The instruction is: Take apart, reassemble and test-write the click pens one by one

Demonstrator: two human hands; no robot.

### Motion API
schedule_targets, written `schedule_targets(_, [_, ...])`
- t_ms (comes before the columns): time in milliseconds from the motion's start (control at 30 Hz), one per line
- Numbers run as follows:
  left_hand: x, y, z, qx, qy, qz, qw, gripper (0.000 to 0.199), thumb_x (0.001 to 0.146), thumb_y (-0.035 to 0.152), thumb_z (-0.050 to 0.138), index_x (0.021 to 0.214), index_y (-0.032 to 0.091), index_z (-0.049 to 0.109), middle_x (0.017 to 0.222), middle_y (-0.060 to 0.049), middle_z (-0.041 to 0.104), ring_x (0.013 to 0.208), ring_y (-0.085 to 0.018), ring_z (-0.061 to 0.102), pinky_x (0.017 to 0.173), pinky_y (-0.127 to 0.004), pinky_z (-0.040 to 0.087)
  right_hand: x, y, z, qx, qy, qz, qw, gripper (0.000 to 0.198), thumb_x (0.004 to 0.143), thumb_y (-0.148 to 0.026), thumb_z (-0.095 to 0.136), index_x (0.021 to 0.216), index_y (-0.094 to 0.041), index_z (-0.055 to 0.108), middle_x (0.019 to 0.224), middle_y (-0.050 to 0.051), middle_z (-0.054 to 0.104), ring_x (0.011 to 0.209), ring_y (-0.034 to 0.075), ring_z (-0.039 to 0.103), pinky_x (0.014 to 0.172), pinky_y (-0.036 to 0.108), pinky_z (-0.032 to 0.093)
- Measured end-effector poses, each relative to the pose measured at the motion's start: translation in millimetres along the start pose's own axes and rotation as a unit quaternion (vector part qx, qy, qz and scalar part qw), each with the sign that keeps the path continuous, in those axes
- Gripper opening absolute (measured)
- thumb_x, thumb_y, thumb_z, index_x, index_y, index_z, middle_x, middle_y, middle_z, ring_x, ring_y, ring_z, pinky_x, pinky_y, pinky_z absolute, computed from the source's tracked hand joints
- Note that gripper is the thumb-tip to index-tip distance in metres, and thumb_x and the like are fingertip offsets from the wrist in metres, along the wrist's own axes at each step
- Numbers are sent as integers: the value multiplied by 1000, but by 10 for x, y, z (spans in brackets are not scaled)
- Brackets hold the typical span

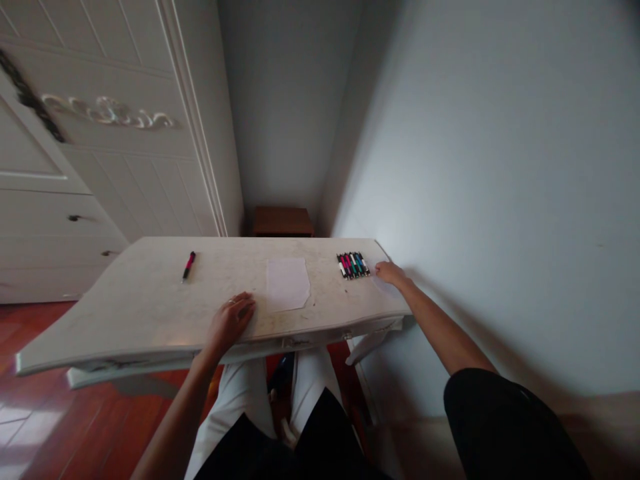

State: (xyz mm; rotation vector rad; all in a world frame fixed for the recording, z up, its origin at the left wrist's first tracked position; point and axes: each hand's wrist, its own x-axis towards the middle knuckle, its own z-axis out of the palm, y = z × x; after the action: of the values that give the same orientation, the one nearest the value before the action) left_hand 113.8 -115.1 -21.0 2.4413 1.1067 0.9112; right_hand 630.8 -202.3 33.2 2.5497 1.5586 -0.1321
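My left hand [238, 312] rests on the white table [150, 293], its fingers lying on the surface and a ring on one of them. It is just left of a sheet of white paper [289, 285] with uneven edges. At the table's right end, my right hand [391, 273] has its fingers pinched together on what looks like another pale sheet of paper [384, 288], partly hidden under the hand. Just left of those fingers lies a row of several pens [353, 265] in white, pink, green and blue with black. A single pink and black pen [189, 267] lies apart, further left.
A grey wall [480, 167] runs close along the right side. To the left stands a white cabinet [125, 180] with carved trim. Behind the table is a small brown wooden piece of furniture [283, 219]. My legs [245, 387] are below the table's front edge.
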Motion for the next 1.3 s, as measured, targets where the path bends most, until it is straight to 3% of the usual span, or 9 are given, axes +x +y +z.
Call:
schedule_targets(433, [-103,73,-31,13,31,1,999,33,89,37,46,95,19,72,111,-11,71,107,-26,65,97,-40,50,106,-141,52,9,66,16,998,39,89,-21,50,127,-20,60,124,11,64,112,20,59,91,25,41])
schedule_targets(833, [-131,58,13,25,47,-2,999,32,90,36,46,96,19,72,112,-11,70,103,-25,66,95,-40,51,318,-201,43,5,69,41,997,33,91,-35,48,102,-17,73,108,14,71,100,22,64,80,26,44])
schedule_targets(1300, [-124,98,-21,21,39,-12,999,32,89,37,46,95,19,71,112,-11,70,106,-27,65,97,-42,49,291,-225,-40,-10,38,31,999,39,90,-42,47,103,-15,73,110,16,70,101,23,65,80,27,45])
